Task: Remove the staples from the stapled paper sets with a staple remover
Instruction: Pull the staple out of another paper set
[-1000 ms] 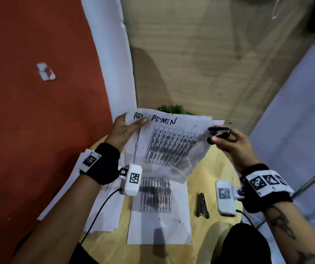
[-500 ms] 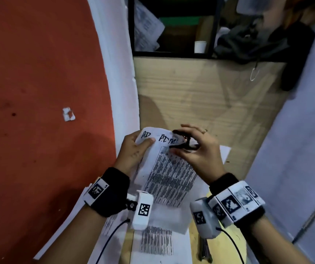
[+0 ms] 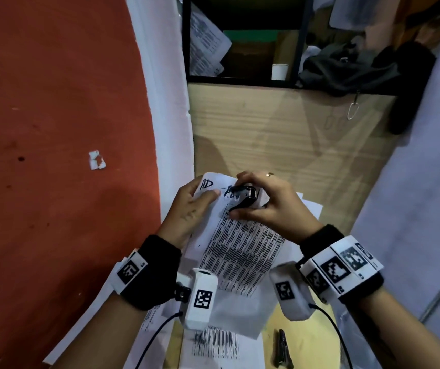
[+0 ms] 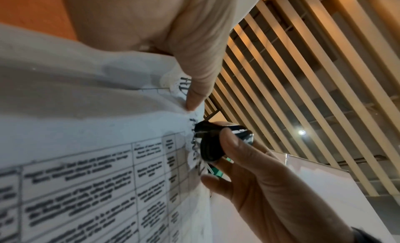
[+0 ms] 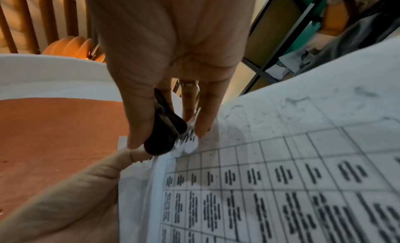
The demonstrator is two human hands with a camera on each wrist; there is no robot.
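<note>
A stapled paper set (image 3: 240, 246), printed with a table and handwritten letters at its top, is held up above the table. My left hand (image 3: 189, 209) pinches its top left corner, thumb (image 4: 194, 85) on the front. My right hand (image 3: 264, 206) grips a black staple remover (image 3: 243, 198) whose claws meet the top edge of the paper (image 4: 86, 127) beside the handwriting. In the left wrist view the remover (image 4: 214, 142) sits between thumb and fingers. In the right wrist view the remover (image 5: 166, 135) presses at the corner of the sheet (image 5: 281, 178). The staple itself is hidden.
More printed sheets (image 3: 213, 347) lie on the yellow table (image 3: 269, 342) below my hands, with a dark metal tool (image 3: 282, 350) to their right. A wooden cabinet (image 3: 280, 134) stands ahead, its shelf holding papers, a white cup (image 3: 279, 71) and dark cloth. Red floor (image 3: 54, 129) lies left.
My right hand has carried the staple remover from the paper's right edge across to its top left, next to my left thumb. The paper has been raised and the view has tilted up.
</note>
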